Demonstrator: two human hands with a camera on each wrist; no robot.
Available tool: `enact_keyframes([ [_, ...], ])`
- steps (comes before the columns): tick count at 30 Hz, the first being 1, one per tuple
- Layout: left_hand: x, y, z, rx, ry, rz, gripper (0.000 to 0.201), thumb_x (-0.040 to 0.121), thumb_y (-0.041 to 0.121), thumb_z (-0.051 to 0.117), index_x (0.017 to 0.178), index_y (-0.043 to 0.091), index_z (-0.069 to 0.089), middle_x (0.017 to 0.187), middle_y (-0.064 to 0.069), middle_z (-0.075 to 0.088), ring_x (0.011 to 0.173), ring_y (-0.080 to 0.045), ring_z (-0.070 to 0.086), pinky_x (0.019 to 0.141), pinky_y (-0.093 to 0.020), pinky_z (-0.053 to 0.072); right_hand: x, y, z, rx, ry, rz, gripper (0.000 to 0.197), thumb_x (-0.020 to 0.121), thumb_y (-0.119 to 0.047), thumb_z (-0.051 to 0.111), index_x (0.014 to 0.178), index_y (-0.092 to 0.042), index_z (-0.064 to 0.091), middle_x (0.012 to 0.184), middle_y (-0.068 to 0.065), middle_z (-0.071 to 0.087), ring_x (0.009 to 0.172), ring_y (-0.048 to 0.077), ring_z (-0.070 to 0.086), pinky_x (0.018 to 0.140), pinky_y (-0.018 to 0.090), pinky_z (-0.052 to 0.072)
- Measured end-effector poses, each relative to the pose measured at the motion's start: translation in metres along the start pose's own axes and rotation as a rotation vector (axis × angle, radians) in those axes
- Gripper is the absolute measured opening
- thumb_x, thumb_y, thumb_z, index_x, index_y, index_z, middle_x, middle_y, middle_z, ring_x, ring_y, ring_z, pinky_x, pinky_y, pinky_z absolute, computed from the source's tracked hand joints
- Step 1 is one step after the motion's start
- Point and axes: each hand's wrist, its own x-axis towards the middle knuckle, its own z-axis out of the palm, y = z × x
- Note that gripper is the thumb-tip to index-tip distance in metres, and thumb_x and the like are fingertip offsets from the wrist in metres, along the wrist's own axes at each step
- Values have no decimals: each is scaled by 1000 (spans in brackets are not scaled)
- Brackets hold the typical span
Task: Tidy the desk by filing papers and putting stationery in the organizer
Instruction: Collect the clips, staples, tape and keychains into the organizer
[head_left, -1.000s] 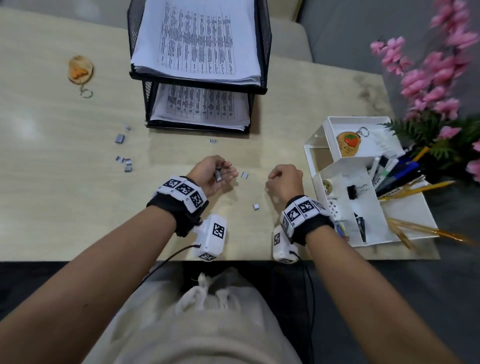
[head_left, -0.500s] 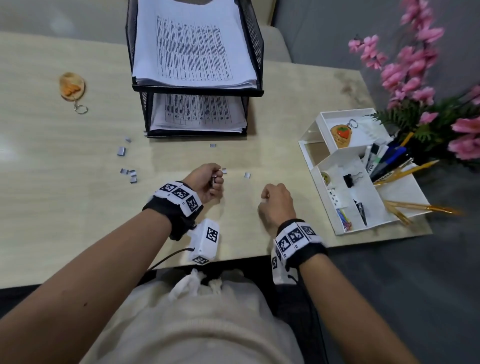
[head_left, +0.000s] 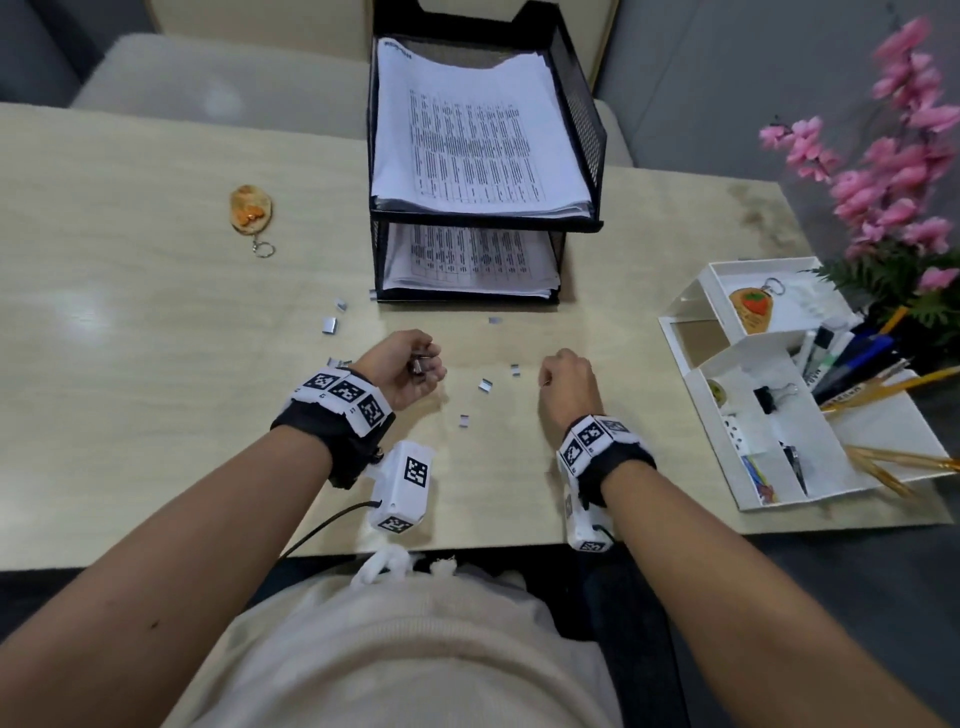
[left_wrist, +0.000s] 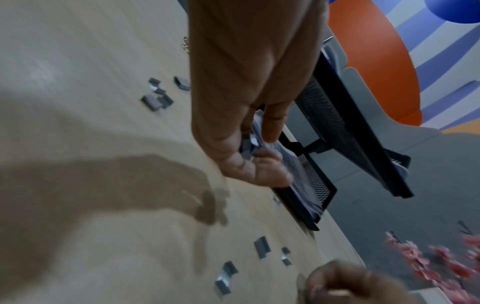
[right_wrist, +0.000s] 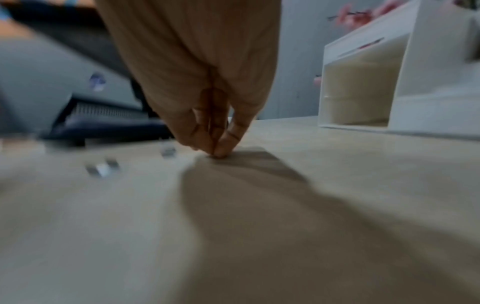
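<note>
My left hand (head_left: 410, 371) hovers over the middle of the desk, palm turned up, with its fingers curled round a few grey staple strips (left_wrist: 248, 146). My right hand (head_left: 566, 384) is to its right, thumb and fingertips (right_wrist: 221, 148) pinched together right at the desk surface. Whatever lies between them is hidden. Three loose staple pieces (head_left: 485, 384) lie on the desk between the two hands. The white desk organizer (head_left: 748, 340) stands at the right with pens, pencils, a binder clip and a keychain in it. The black two-tier paper tray (head_left: 576, 130) holds printed sheets.
More staple pieces (head_left: 329, 325) are scattered left of the tray's foot. An orange keychain (head_left: 251, 208) lies at the far left. Pink artificial flowers (head_left: 893, 171) stand behind the organizer. The desk's front edge runs just under my wrists.
My left hand has closed from a loosely spread palm to curled fingers over the staples. My right hand has shifted slightly and now pinches at the desk. The head camera has tilted upward.
</note>
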Motion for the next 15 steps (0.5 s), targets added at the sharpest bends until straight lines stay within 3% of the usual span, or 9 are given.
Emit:
enact_keyframes([
  [3,2,-5,-8,-64,5,-23,35,97,19,36,68,6,51,50,-6,55,37,-14,62,39,-14,50,4,-17,-5,184,34,121,28,76,13,39,75,4,66,82,18,61,81,30,59,69,28,46],
  [7,7,-9,-1,-96,-32,-54,41,99,25,32,77,0,55,77,-14,55,54,-23,68,46,-20,54,5,-65,-18,471,-5,56,19,75,12,53,78,5,70,74,6,60,74,15,54,54,2,36],
  [9,10,-8,2,-122,-68,-76,46,100,28,30,78,-2,56,73,-17,60,66,-27,64,47,-24,55,2,-86,-24,517,-85,-51,19,75,11,57,83,2,71,78,5,63,77,13,56,62,5,41],
  [12,14,-2,1,-140,-81,-95,48,101,28,28,74,-1,55,56,-15,63,45,-20,65,43,-22,54,14,-92,-28,447,-193,-118,28,76,10,58,99,-2,70,95,8,65,86,14,57,73,19,47],
  [15,18,7,-9,-101,-39,-112,42,101,24,30,66,9,48,38,-3,54,28,-8,52,31,-14,43,35,-77,-25,252,-167,-93,27,84,3,58,108,-4,67,113,10,64,104,23,60,89,26,48],
])
